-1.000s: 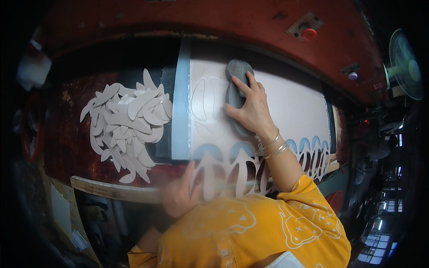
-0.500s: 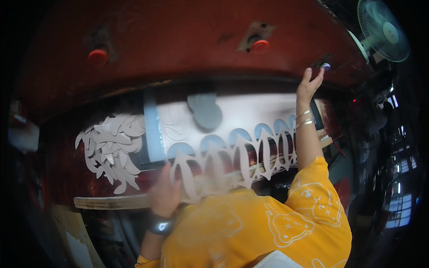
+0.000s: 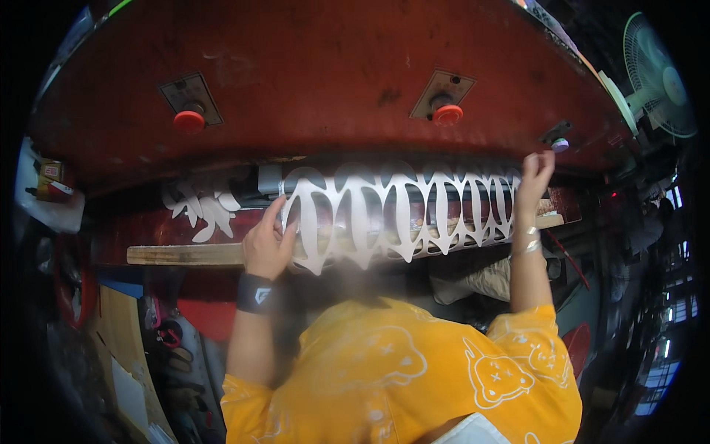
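A white sheet with rows of leaf-shaped cut-outs [image 3: 403, 218] hangs over the front edge of the machine bed. My left hand [image 3: 268, 243] grips its left end, thumb and fingers at the margin. My right hand [image 3: 535, 177] is raised at the sheet's right end, just below a small purple button [image 3: 560, 145]. Its fingers are loosely bent and apart from the button, with nothing seen in them. Loose white cut pieces [image 3: 211, 211] lie on the bed left of my left hand. The sheet's far part is hidden under the red machine head.
The red machine head [image 3: 318, 81] spans the far side, with two red push buttons [image 3: 189, 120] on its front. A wooden strip [image 3: 185, 255] runs along the bed's front edge. A fan [image 3: 662, 78] stands at the far right, and a board [image 3: 122, 333] at the lower left.
My right hand has drawn back from the purple button, its fingers curling. The view has shifted, and the red head now covers the grey shape and most of the bed. My left hand stays at the sheet.
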A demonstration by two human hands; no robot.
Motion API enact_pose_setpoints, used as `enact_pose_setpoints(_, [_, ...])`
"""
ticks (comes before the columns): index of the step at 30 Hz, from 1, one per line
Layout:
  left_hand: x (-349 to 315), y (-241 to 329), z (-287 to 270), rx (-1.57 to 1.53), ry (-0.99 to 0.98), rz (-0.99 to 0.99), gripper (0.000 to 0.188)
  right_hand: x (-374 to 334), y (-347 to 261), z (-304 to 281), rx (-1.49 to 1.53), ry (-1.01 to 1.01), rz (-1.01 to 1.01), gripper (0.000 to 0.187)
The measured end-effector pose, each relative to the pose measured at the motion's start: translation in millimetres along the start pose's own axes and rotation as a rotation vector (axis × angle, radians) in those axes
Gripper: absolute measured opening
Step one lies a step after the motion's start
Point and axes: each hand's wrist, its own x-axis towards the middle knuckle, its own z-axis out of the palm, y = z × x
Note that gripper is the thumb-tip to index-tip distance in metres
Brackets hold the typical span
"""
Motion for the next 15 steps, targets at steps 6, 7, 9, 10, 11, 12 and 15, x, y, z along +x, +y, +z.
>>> enact_pose_setpoints(6, [0.3,2.9,0.7,0.039,0.01,-0.003,0.049,-141.2,-55.7,6.8,-0.386,-1.084,-0.594,0.038])
enact_pose_setpoints(7, [0.0,2.7,1.1,0.04,0.014,-0.002,0.049,-149.1,-63.9,10.3,-0.427,-1.062,-0.609,0.037])
enact_pose_setpoints(9, [0.1,1.8,1.4,0.043,0.012,-0.012,0.049,-152.7,-76.6,13.2,-0.527,-1.087,-0.531,0.033])
enact_pose_setpoints(10, [0.5,1.3,1.5,0.036,0.017,-0.004,0.049,-152.1,-80.9,13.9,-0.549,-1.106,-0.547,0.034])
enact_pose_setpoints(11, [0.9,0.9,1.5,0.014,0.016,-0.002,0.049,-150.9,-83.4,13.8,-0.579,-1.113,-0.551,0.035])
enact_pose_setpoints(12, [1.5,0.7,1.5,0.018,0.018,-0.002,0.049,-149.7,-84.5,13.5,-0.636,-1.159,-0.531,0.035])
enact_pose_setpoints(15, [3.0,1.7,1.5,0.03,0.012,-0.015,0.049,-154.4,-83.3,11.1,-0.621,-1.09,-0.58,0.033])
